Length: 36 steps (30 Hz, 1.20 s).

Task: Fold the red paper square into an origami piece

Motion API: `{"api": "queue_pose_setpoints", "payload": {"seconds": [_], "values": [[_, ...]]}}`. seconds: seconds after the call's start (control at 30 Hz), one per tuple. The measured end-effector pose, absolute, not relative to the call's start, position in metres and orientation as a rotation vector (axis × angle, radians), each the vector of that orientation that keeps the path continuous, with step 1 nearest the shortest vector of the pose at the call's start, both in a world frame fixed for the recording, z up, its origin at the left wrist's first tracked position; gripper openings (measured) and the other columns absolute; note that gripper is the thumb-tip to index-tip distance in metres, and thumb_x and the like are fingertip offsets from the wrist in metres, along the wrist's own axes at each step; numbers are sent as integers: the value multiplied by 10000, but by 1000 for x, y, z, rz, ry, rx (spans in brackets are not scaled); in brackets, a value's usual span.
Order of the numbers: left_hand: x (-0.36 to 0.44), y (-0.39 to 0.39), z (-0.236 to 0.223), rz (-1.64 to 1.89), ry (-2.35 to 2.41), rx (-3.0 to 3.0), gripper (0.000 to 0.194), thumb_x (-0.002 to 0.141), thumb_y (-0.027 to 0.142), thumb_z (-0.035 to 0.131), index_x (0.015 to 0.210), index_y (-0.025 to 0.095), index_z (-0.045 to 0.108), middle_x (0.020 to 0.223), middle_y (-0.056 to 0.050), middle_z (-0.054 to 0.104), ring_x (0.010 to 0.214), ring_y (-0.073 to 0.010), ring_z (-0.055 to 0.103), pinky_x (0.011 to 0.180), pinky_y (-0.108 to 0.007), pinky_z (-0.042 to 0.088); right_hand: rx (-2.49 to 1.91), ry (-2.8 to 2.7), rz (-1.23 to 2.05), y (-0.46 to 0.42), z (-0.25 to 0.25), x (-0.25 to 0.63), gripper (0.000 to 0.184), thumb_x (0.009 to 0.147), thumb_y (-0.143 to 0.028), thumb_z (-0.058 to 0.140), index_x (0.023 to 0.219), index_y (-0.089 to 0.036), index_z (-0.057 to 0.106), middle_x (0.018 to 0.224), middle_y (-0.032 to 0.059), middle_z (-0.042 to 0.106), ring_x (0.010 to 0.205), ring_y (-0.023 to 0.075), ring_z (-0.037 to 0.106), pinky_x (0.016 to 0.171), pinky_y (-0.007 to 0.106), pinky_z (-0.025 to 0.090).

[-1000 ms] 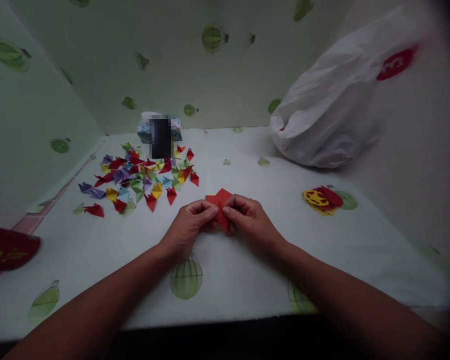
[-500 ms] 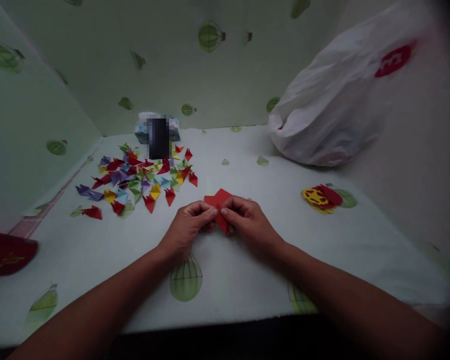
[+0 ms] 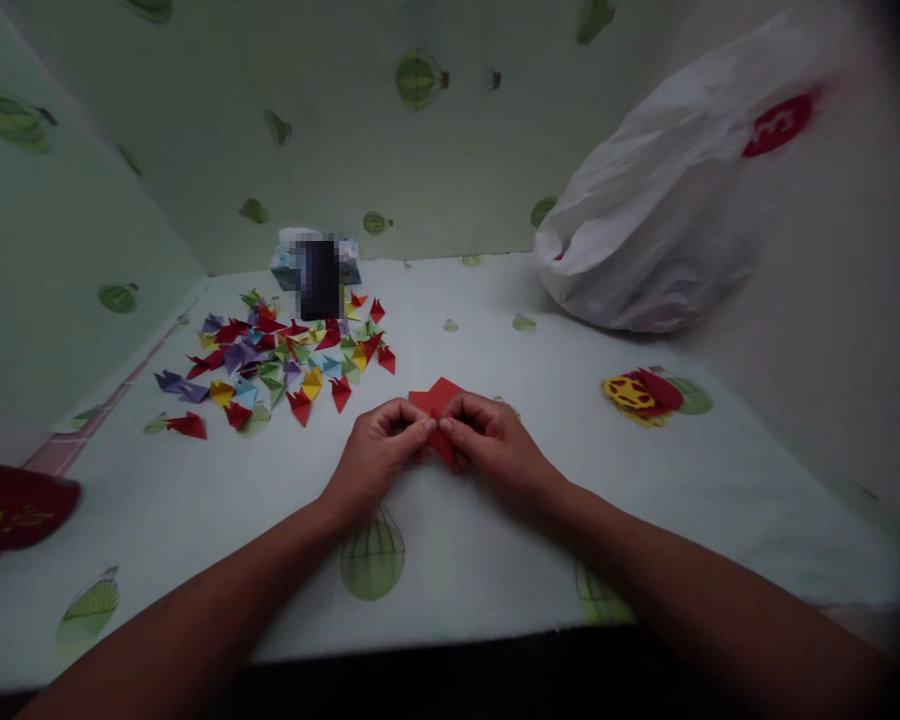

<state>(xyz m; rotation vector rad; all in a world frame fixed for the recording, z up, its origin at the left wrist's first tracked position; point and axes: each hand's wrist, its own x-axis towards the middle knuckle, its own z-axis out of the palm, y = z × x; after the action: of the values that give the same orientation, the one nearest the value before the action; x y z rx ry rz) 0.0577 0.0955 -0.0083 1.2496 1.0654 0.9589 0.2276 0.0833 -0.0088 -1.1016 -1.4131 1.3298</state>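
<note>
A small folded red paper [image 3: 436, 400] sits between both hands at the middle of the white table [image 3: 495, 520]. My left hand [image 3: 379, 455] pinches its left side with thumb and fingers closed. My right hand [image 3: 495, 440] pinches the right side the same way, fingertips almost touching those of the left. Most of the paper is hidden under the fingers; only its upper corners show.
A heap of several folded paper pieces [image 3: 277, 355] in red, yellow, purple, green and blue lies at the back left, in front of a small patterned box [image 3: 316, 262]. A white plastic bag [image 3: 667, 220] leans at the back right. Red-and-yellow paper cutouts [image 3: 641, 392] lie right.
Both hands stay on the red paper; the fingertips have drawn slightly closer together. Nothing else has moved.
</note>
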Motion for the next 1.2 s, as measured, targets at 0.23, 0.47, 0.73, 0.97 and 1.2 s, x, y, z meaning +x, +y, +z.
{"api": "queue_pose_setpoints", "payload": {"seconds": [0.23, 0.47, 0.73, 0.97, 1.2], "values": [[56, 99, -6, 934, 970, 1183, 217, 794, 346, 766, 766, 166, 648, 681, 20, 611, 606, -91, 519, 587, -224, 395, -1068, -1499, 1390, 82, -6, 229, 231, 901, -337, 618, 730, -199, 547, 564, -36, 550, 504, 106, 492, 494, 244, 372], [56, 97, -5, 1065, 1033, 1272, 231, 797, 332, 760, 723, 160, 625, 599, 34, 582, 559, -86, 497, 549, -217, 387, -981, -1467, 1507, 83, -11, 229, 240, 919, -380, 620, 786, -183, 597, 626, -25, 589, 509, 101, 517, 516, 247, 410], [55, 100, -6, 1008, 1062, 1381, 270, 812, 375, 732, 711, 162, 602, 588, 41, 566, 540, -89, 494, 527, -218, 387, -1037, -1498, 1464, 83, -12, 228, 250, 906, -348, 611, 724, -180, 570, 544, -49, 542, 484, 91, 494, 501, 230, 377], [55, 99, -6, 1012, 1032, 1369, 310, 897, 412, 652, 731, 152, 614, 594, 20, 597, 571, -102, 540, 587, -232, 437, -1079, -1484, 1435, 84, -11, 230, 277, 906, -376, 617, 718, -186, 546, 526, -49, 552, 470, 98, 514, 501, 237, 388], [58, 103, -16, 1008, 870, 1130, 222, 840, 342, 745, 956, 159, 696, 747, 22, 655, 617, -81, 574, 627, -218, 464, -995, -1309, 1438, 86, -20, 232, 310, 940, -424, 620, 760, -176, 574, 625, -22, 612, 490, 86, 522, 516, 232, 425]]}}
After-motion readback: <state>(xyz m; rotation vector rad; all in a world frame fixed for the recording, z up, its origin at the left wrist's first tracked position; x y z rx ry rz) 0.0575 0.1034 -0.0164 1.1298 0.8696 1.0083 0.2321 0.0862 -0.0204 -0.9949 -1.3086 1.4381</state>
